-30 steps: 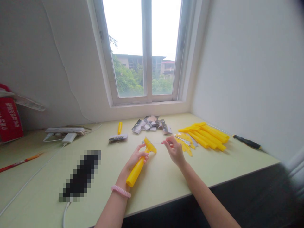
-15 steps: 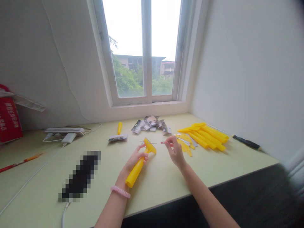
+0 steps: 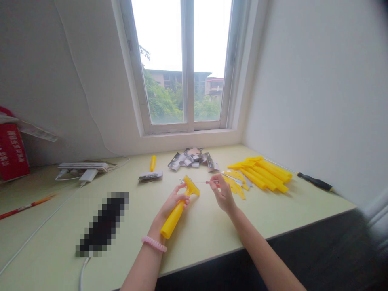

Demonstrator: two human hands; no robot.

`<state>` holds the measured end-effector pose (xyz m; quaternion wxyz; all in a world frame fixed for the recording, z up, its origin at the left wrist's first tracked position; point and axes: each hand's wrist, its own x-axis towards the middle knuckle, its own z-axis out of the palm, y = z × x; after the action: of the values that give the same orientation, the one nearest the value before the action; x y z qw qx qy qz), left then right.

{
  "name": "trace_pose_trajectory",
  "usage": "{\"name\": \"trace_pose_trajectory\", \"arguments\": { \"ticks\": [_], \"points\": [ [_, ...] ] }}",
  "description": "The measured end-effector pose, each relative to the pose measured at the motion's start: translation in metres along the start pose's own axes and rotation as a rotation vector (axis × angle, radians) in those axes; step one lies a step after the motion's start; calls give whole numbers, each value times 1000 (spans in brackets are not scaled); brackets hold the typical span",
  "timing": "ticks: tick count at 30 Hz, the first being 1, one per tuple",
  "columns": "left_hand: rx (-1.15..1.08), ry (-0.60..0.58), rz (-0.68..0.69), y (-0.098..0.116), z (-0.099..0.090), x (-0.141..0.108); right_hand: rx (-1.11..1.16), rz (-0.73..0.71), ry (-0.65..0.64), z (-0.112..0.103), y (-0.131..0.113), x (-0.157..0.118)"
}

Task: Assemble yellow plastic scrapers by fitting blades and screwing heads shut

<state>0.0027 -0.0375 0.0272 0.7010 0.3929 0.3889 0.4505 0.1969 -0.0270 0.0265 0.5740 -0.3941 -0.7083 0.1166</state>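
Note:
My left hand (image 3: 175, 201) is closed around a yellow plastic scraper (image 3: 173, 220), its wide head tilted up and away from me. Between the fingertips of my right hand (image 3: 222, 192) is a thin screwdriver (image 3: 200, 182) with a reddish handle. Its metal shaft points left, and the tip meets the scraper's head; the exact contact spot is too small to make out. Just behind the head lie some tiny metal bits (image 3: 182, 180). To the right of my right hand are flat yellow pieces (image 3: 237, 189) and silvery blades.
Several yellow handles (image 3: 266, 173) are piled at the right, beside a black-handled tool (image 3: 315, 182). Packaged cards (image 3: 192, 157) lie below the window. Another yellow scraper (image 3: 152, 163) rests near a stack of cards (image 3: 150, 176). A power strip (image 3: 83, 166) and a pixelated dark object (image 3: 103, 226) are at left.
Hardly anything differs. Both hands hold nearly the same pose, the screwdriver tip staying at the scraper's head, with only slight shifts of the fingers.

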Motion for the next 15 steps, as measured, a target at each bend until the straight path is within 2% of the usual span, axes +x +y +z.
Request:
{"name": "trace_pose_trajectory", "arguments": {
  "ticks": [6,15],
  "points": [
    [-57,-10,0,-2,-3,3,14,20,7,-1,1,0],
    [2,-38,9,-1,-4,2,20,86,50,-2,-2,2]
  ]
}}
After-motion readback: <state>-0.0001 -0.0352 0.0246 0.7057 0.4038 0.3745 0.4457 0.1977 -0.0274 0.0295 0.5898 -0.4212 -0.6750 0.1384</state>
